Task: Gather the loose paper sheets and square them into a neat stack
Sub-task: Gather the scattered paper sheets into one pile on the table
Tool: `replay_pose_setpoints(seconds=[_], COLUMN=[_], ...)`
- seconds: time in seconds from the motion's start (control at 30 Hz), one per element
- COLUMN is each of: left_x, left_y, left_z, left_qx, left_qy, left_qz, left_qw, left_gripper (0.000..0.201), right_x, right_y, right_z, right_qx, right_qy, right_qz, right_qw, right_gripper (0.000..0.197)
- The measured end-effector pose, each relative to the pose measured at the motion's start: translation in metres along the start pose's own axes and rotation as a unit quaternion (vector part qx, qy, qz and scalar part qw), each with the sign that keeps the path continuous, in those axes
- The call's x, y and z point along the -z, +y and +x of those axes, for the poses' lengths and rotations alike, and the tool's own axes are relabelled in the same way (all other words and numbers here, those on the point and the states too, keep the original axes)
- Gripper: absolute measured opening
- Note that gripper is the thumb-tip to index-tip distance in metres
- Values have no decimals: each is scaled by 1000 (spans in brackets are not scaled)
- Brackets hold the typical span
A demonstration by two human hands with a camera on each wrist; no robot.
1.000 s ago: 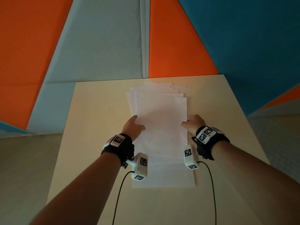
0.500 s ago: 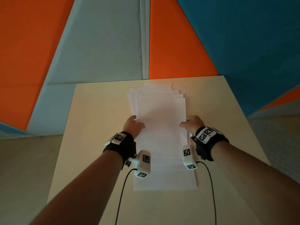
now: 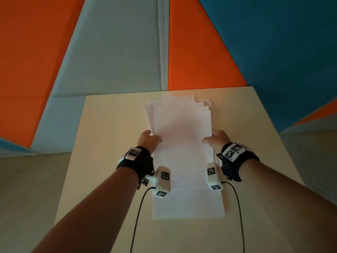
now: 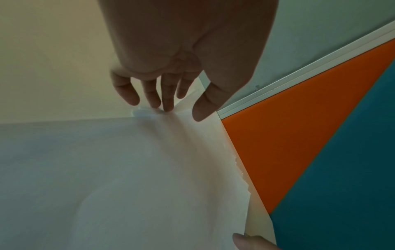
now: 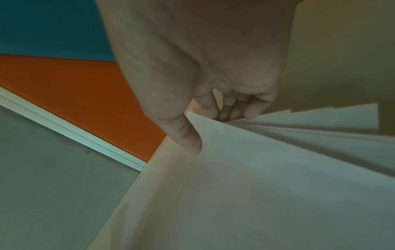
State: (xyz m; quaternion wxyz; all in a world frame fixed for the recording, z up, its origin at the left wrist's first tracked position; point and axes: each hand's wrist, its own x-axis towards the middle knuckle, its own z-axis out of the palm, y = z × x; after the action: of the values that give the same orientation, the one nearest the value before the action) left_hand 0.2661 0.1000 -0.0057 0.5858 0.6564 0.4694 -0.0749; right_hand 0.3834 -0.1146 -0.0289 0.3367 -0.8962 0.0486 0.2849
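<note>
The pile of white paper sheets (image 3: pixel 182 143) is lying along the middle of the pale beige desk (image 3: pixel 109 134), its far edges fanning unevenly (near edges too). The left hand (image 3: pixel 148 141) and the right hand (image 3: pixel 217 138) are each pinching a long side, thumbs on top, fingers curling beneath.

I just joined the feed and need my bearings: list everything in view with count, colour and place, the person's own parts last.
paper sheets: several, exact count unclear, white, overlapping pile mid-table, far ends fanned unevenly.
table: one, pale beige, under the sheets, far edge by the wall.
wall panels: several, orange, grey and blue, behind the table.
wrist cameras: two, white with black markers, cabled, above the pile's near part.
wristbands: two, black, one per wrist.
left hand: one, pinching the pile's left edge.
right hand: one, thumb on top and fingers under the right edge.
</note>
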Motion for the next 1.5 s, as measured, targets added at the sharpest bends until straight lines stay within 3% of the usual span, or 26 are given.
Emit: replay_pose_setpoints(seconds=[0.17, 0.27, 0.6, 0.73, 0.83, 1.07, 1.2, 1.33, 1.43, 1.5], left_x=[2, 7, 16, 20, 22, 21, 27, 38, 42, 41], left_y=[-1, -4, -44, -51, -46, -54, -54, -58, -64, -65], left_z=[-2, -3, -3, -15, -24, -16, -18, -22, -24, -27], left_qx=[-4, -1, 34, 24, 7, -10, -6, 2, -5, -4], left_qy=[-2, 4, -21, -18, -37, -53, -33, -5, 2, 3], left_qz=[25, 53, 21, 49, 86, 100, 96, 121, 139, 139], left_qw=[1000, 999, 999, 998, 996, 994, 995, 993, 990, 990], left_gripper=[66, 63, 63, 78, 47, 8, 52, 56, 52, 53], right_x=[3, 4, 0, -1, 1, -1, -6, -18, -30, -33], right_y=[0, 5, 23, 28, 26, 11, 5, 3, 10, 13], right_z=[-4, -5, -27, -33, -37, -48, -51, -56, -60, -63], right_qx=[14, 13, 23, 11, 19, 106, 107, 101, 103, 109], right_qy=[-3, -12, -20, -25, -39, -72, -79, -111, -92, -41], right_qz=[10, 20, 26, 45, 36, 31, 54, 42, -10, -73], right_qw=[1000, 1000, 999, 999, 998, 991, 990, 988, 990, 991], right_gripper=[16, 25, 27, 31, 28, 29, 33, 36, 41, 21])
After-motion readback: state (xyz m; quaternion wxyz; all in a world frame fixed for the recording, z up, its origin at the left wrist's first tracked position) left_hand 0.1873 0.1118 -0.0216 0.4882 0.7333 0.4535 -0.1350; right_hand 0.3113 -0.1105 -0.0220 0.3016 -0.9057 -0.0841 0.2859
